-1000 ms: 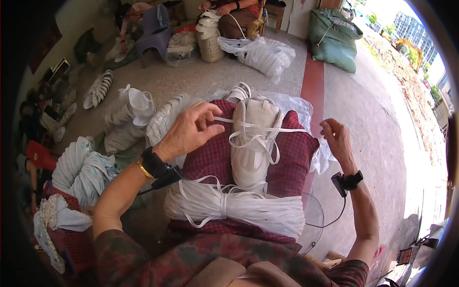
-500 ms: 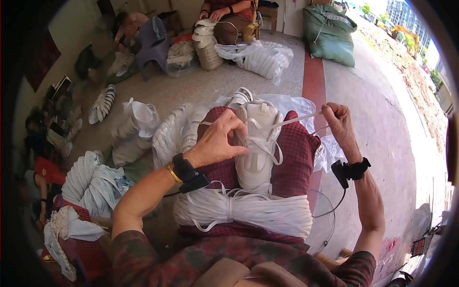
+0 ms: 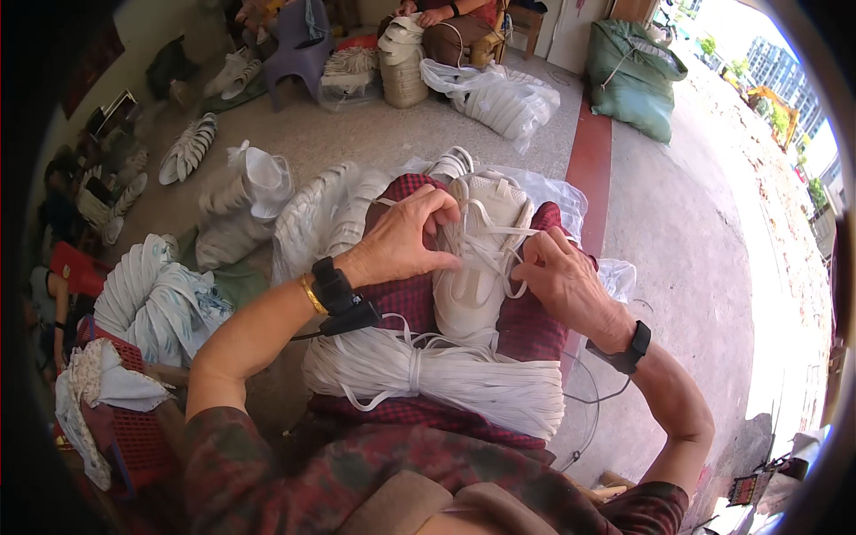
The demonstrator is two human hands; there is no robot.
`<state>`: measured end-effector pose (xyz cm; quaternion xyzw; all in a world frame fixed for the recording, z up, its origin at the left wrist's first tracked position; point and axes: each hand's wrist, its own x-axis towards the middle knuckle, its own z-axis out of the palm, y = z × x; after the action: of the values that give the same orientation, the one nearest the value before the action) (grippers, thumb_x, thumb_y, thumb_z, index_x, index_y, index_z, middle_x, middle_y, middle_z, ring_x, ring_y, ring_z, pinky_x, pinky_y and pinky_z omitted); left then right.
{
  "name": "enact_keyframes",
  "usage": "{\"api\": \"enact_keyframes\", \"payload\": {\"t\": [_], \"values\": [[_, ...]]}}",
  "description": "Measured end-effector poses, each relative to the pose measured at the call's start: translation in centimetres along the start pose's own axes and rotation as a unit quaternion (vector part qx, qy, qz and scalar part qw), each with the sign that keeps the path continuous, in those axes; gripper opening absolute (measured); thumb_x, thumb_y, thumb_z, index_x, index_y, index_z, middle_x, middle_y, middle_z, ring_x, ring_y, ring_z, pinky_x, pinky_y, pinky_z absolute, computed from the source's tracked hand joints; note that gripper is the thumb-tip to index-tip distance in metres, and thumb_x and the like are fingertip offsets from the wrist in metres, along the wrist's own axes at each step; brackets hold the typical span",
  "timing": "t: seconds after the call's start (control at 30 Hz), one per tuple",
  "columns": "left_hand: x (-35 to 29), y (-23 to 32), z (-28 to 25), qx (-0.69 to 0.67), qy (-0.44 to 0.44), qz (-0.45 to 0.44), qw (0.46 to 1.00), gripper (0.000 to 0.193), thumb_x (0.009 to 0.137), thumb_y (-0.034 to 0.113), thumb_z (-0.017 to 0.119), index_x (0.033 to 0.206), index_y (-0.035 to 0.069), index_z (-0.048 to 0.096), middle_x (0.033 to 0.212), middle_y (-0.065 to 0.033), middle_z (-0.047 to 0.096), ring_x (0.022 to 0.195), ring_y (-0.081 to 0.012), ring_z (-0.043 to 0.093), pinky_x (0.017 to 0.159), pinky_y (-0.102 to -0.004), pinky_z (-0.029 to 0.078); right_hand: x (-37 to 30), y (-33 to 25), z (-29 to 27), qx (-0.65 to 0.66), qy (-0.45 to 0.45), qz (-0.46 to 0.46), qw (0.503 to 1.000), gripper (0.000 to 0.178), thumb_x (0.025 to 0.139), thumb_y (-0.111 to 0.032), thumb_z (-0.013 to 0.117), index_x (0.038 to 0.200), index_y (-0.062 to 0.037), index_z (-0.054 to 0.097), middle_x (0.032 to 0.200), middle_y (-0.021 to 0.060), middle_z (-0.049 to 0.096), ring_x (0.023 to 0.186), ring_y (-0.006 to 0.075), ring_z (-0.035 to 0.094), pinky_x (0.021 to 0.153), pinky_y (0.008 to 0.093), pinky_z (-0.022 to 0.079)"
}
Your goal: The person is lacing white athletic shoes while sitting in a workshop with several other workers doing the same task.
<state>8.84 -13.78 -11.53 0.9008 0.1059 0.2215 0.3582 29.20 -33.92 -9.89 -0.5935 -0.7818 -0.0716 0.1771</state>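
Observation:
An off-white sneaker point(image 3: 463, 299) rests on my lap, toe toward me, with a flat white shoelace point(image 3: 486, 234) crossing its upper in loose loops. My left hand point(image 3: 403, 239) is at the shoe's left side, fingers curled over the edge and thumb apart from them. A strip of lace shows beyond its knuckles, apparently caught in the fingers; the exact grip is hidden. At the right side, my right hand point(image 3: 571, 281) pinches the lace close to the eyelets. A tied bundle of white laces point(image 3: 428, 379) lies across my lap, nearer to me than the shoe.
Stacks of pale shoe pieces point(image 3: 147, 299) and plastic-wrapped shoes point(image 3: 312, 218) stand at the left. Beyond my knees are a wrapped bundle point(image 3: 499, 96), a purple chair point(image 3: 299, 45) and a seated person point(image 3: 446, 22). A green sack point(image 3: 633, 80) stands far right; a red basket point(image 3: 138, 437) is near left.
My right hand has come down and inward from the far right, where it held the lace stretched out, to beside the shoe. The left hand has stayed at the shoe's left side.

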Motion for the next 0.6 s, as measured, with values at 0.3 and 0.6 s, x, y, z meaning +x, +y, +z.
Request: {"api": "enact_keyframes", "payload": {"t": [0.3, 0.6], "values": [[-0.1, -0.9, 0.4, -0.015, 0.004, 0.028, 0.999, 0.055, 0.066, 0.019, 0.092, 0.106, 0.005, 0.057, 0.101, -0.0051, 0.056, 0.088, -0.0177, 0.058, 0.079, -0.0318, 0.051, 0.5, -1.3, -2.4, 0.458, 0.051, 0.189, 0.867, 0.012, 0.085, -0.004, 0.073, 0.097, -0.0040, 0.073, 0.107, 0.0029, 0.062, 0.092, 0.0134, 0.060, 0.076, 0.0268, 0.050], [0.0, -0.5, -0.1, -0.016, 0.002, 0.014, 1.000, 0.055, 0.064, 0.019, 0.093, 0.104, 0.004, 0.057, 0.099, -0.0048, 0.058, 0.089, -0.0184, 0.059, 0.079, -0.0322, 0.052, 0.9, -2.6, -2.0, 0.244, 0.054, 0.136, 0.959, 0.020, 0.080, 0.004, 0.070, 0.099, -0.0016, 0.074, 0.076, 0.0050, 0.065, 0.063, 0.0144, 0.062, 0.056, 0.0296, 0.048]]}}
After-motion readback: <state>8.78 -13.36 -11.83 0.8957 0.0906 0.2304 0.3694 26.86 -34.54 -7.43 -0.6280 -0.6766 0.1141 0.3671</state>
